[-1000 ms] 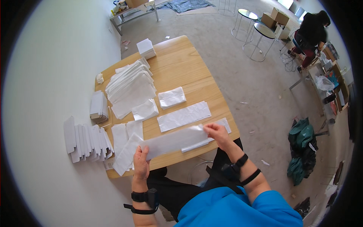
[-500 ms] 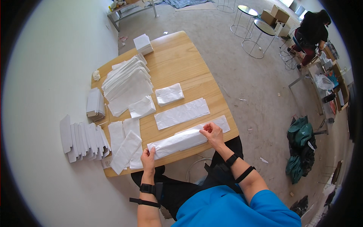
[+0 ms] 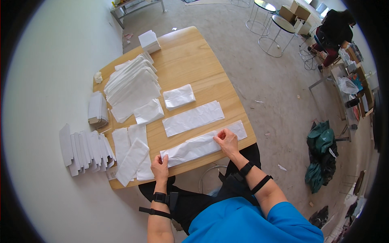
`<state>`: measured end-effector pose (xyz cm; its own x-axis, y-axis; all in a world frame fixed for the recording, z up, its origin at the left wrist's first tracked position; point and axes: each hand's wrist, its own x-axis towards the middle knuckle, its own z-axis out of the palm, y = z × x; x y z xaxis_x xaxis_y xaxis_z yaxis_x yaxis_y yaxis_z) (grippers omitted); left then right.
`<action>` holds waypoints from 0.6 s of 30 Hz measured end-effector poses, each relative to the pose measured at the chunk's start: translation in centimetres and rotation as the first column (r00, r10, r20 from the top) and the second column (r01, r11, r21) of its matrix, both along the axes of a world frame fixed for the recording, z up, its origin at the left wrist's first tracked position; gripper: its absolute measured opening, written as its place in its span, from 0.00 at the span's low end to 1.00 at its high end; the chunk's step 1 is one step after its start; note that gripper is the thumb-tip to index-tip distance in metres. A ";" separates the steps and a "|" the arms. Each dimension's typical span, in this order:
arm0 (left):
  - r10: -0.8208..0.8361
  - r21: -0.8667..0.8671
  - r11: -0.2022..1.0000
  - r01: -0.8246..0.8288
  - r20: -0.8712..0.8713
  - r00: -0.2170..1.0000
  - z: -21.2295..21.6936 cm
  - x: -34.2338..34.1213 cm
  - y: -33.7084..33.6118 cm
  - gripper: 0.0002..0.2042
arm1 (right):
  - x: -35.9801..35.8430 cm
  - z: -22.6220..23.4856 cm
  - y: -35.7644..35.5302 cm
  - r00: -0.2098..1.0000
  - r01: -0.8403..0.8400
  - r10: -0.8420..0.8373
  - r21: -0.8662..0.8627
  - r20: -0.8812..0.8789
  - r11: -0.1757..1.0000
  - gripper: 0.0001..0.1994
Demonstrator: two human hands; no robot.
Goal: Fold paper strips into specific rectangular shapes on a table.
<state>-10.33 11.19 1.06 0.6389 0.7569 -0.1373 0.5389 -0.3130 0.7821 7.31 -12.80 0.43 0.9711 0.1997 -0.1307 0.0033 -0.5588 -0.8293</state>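
Along the near side of the wooden worktop (image 3: 194, 52), beginning at the left, the loose white sheets (image 3: 133, 160) lying just beside the left hand (image 3: 159, 168) could be dragged or creased if they are brushed by its knuckles. At its left end, the long white strip (image 3: 190, 149) could be pulled askew or over the edge if that hand is drawn back too hard, since the corner is held close to the rim. Across the middle, where ripples are seen, a crease could be set if the slack is pressed down before being smoothed. At the right, the paper underneath (image 3: 238, 128) could be pushed out of line by too much pressure from the right hand (image 3: 227, 142).

The strip's left end is pinched by the fingers of the left hand, with the thumb laid on top. Between the hands the strip is spread along the worktop, apart from the flat strip pile (image 3: 193, 118) behind it. Farther right, the fingers of the right hand are drawn narrow and appear to be closed on the strip's far edge; beyond them, the end of the paper underneath is left uncovered
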 end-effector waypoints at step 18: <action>-0.264 -0.450 0.837 0.311 0.165 0.950 0.2 8.8 -11.9 0.08 | -0.2 -0.2 0.5 1.000 0.019 -0.020 -0.005 -0.007 1.000 0.09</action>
<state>-1.55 -0.74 1.27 0.8453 0.3987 -0.3557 0.3994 -0.0295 0.9163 7.12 -12.30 0.25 0.9739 0.1801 -0.1381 -0.0132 -0.5627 -0.8266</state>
